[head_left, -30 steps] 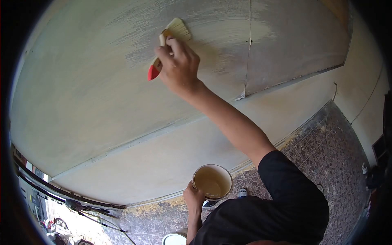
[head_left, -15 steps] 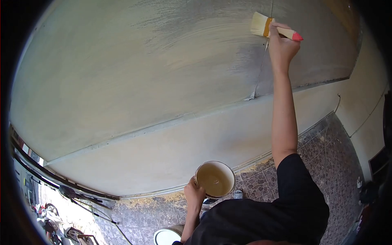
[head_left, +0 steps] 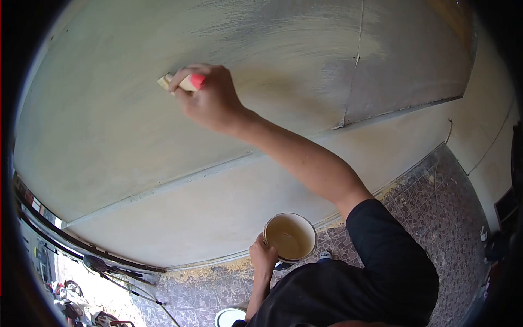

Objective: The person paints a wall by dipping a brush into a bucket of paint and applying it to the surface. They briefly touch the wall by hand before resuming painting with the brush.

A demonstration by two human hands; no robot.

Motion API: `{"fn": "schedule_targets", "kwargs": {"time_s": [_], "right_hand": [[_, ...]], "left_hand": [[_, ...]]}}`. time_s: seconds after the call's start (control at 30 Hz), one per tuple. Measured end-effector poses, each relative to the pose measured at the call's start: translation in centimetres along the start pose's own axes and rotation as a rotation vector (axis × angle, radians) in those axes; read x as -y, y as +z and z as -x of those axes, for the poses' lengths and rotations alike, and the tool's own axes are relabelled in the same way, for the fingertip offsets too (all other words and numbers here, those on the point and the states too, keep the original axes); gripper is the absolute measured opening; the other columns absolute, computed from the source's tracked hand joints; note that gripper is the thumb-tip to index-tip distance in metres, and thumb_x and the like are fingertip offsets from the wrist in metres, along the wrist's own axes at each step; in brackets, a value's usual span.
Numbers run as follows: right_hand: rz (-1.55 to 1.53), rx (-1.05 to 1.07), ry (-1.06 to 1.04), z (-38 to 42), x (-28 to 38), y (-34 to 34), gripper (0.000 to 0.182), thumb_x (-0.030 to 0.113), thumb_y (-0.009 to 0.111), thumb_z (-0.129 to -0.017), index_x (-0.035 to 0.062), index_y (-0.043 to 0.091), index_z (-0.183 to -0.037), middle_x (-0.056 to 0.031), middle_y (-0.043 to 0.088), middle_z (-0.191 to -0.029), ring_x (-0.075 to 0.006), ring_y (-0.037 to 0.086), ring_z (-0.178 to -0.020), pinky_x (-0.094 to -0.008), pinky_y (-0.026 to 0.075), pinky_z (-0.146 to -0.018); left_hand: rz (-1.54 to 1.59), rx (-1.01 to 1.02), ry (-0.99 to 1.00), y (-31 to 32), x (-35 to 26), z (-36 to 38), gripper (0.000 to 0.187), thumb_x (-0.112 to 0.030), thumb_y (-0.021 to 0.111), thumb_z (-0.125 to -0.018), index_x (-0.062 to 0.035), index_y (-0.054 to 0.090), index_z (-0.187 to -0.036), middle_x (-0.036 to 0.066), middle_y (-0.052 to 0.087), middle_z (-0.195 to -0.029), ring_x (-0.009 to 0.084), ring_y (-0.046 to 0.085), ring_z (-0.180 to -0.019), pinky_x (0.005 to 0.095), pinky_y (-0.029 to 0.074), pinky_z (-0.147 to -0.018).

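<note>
My right hand (head_left: 210, 98) is closed round the pale handle of a wide paintbrush (head_left: 188, 83) with a red tip. Its bristles rest against the wall panel (head_left: 131, 125), as far as I can tell, toward the upper left. Curved, streaky strokes of cream-yellow paint cover much of the grey panel. Down at my waist, my left hand (head_left: 263, 254) grips the rim of a paint bucket (head_left: 314, 240). Brownish-yellow liquid fills part of the bucket.
A second bucket with a pale lid (head_left: 231, 317) stands on the patterned tile floor (head_left: 406, 218). Parked motorbikes (head_left: 81, 308) show at lower left, beyond a dark metal rail (head_left: 81, 245). A vertical seam (head_left: 351, 87) divides the panel; a ledge (head_left: 190, 177) runs beneath.
My right hand has swept the brush far left and slightly down across the panel, away from the seam. My left hand still holds the bucket in nearly the same place.
</note>
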State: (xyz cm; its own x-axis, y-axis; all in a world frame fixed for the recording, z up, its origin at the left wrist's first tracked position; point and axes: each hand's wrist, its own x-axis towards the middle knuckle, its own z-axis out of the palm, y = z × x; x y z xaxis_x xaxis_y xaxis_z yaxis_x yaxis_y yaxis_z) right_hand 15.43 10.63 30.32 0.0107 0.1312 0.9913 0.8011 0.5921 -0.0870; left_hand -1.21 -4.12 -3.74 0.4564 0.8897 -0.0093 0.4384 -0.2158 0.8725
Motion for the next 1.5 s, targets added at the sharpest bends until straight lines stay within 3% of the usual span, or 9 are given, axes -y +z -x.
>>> {"fn": "schedule_targets", "kwargs": {"time_s": [0.1, 0.27, 0.47, 0.63, 0.8, 0.97, 1.13, 1.3, 1.5], "right_hand": [[-0.118, -0.129, 0.281, -1.6, -5.4, -10.1, 0.006, 0.006, 0.077, -0.092, 0.0002, 0.077, -0.093, -0.0023, 0.074, -0.083, -0.0065, 0.064, -0.073, -0.0246, 0.050, -0.063], [0.422, -0.639, 0.295, -1.1, -8.5, -23.3, 0.005, 0.002, 0.074, -0.088, 0.0019, 0.079, -0.087, -0.0107, 0.079, -0.085, -0.0198, 0.074, -0.074, -0.0332, 0.057, -0.068], [0.923, -0.408, -0.038, 0.1, -5.5, -7.8, 0.015, 0.001, 0.072, -0.073, 0.0103, 0.073, -0.084, -0.0078, 0.068, -0.081, -0.0306, 0.069, -0.069, -0.0426, 0.054, -0.059], [0.005, 0.155, -0.009, 2.2, 0.4, 0.9, 0.012, -0.001, 0.073, -0.083, 0.0112, 0.074, -0.083, -0.0084, 0.073, -0.082, -0.0241, 0.069, -0.069, -0.0333, 0.053, -0.057], [-0.161, -0.024, 0.352, -1.0, -5.9, -10.2, 0.005, 0.005, 0.077, -0.090, 0.0003, 0.077, -0.093, -0.0034, 0.073, -0.083, -0.0087, 0.066, -0.077, -0.0262, 0.053, -0.067], [0.339, -0.640, 0.353, -1.4, -9.5, -26.2, 0.008, 0.004, 0.078, -0.089, -0.0008, 0.080, -0.095, -0.0100, 0.078, -0.092, -0.0160, 0.073, -0.081, -0.0291, 0.058, -0.072], [0.996, -0.538, 0.055, -0.4, -8.3, -16.8, 0.011, 0.004, 0.073, -0.082, 0.0120, 0.079, -0.085, -0.0085, 0.073, -0.079, -0.0290, 0.072, -0.070, -0.0371, 0.053, -0.061], [0.527, -0.201, -0.122, 2.7, -1.5, 0.8, 0.018, -0.003, 0.074, -0.073, 0.0100, 0.074, -0.086, -0.0062, 0.068, -0.087, -0.0259, 0.070, -0.080, -0.0367, 0.057, -0.064], [-0.100, -0.011, 0.218, 3.6, -4.7, -8.5, 0.006, 0.000, 0.073, -0.091, 0.0060, 0.076, -0.091, -0.0038, 0.074, -0.091, -0.0126, 0.069, -0.083, -0.0289, 0.055, -0.072]], "left_hand": [[-0.070, -0.026, 0.026, -0.6, 0.5, -0.1, 0.027, -0.016, 0.066, -0.087, 0.0010, 0.073, -0.107, 0.029, 0.072, -0.084, 0.0487, 0.072, -0.084, 0.0515, 0.057, -0.073], [-0.047, -0.036, 0.053, -1.6, 2.0, 0.0, 0.026, -0.015, 0.066, -0.087, 0.0010, 0.073, -0.107, 0.030, 0.071, -0.084, 0.0484, 0.072, -0.084, 0.0520, 0.057, -0.073], [-0.083, -0.042, 0.046, -2.7, 2.8, -0.2, 0.025, -0.015, 0.065, -0.087, 0.0014, 0.073, -0.105, 0.029, 0.071, -0.084, 0.0477, 0.072, -0.082, 0.0510, 0.057, -0.072], [-0.097, -0.039, 0.037, -2.9, 1.8, -0.6, 0.025, -0.014, 0.065, -0.087, 0.0023, 0.073, -0.104, 0.028, 0.072, -0.081, 0.0455, 0.073, -0.079, 0.0485, 0.057, -0.070], [-0.002, -0.013, 0.024, -3.6, 0.2, -0.8, 0.026, -0.015, 0.066, -0.087, 0.0037, 0.073, -0.104, 0.028, 0.071, -0.077, 0.0429, 0.075, -0.076, 0.0479, 0.058, -0.069], [-0.048, -0.062, 0.062, -3.6, 3.5, -0.6, 0.028, -0.017, 0.068, -0.088, 0.0049, 0.073, -0.104, 0.027, 0.071, -0.074, 0.0425, 0.074, -0.072, 0.0469, 0.058, -0.067], [0.083, 0.000, -0.080, -4.9, 1.7, -0.3, 0.027, -0.017, 0.067, -0.088, 0.0049, 0.073, -0.103, 0.025, 0.071, -0.071, 0.0396, 0.074, -0.066, 0.0449, 0.058, -0.065], [-0.109, -0.012, 0.034, -3.8, 2.4, -1.5, 0.026, -0.014, 0.064, -0.088, 0.0040, 0.074, -0.104, 0.022, 0.070, -0.066, 0.0327, 0.073, -0.058, 0.0413, 0.058, -0.061], [-0.012, 0.028, 0.008, -2.3, 3.4, -2.3, 0.024, -0.012, 0.063, -0.087, 0.0046, 0.072, -0.100, 0.024, 0.070, -0.067, 0.0354, 0.074, -0.061, 0.0424, 0.058, -0.062]]}}
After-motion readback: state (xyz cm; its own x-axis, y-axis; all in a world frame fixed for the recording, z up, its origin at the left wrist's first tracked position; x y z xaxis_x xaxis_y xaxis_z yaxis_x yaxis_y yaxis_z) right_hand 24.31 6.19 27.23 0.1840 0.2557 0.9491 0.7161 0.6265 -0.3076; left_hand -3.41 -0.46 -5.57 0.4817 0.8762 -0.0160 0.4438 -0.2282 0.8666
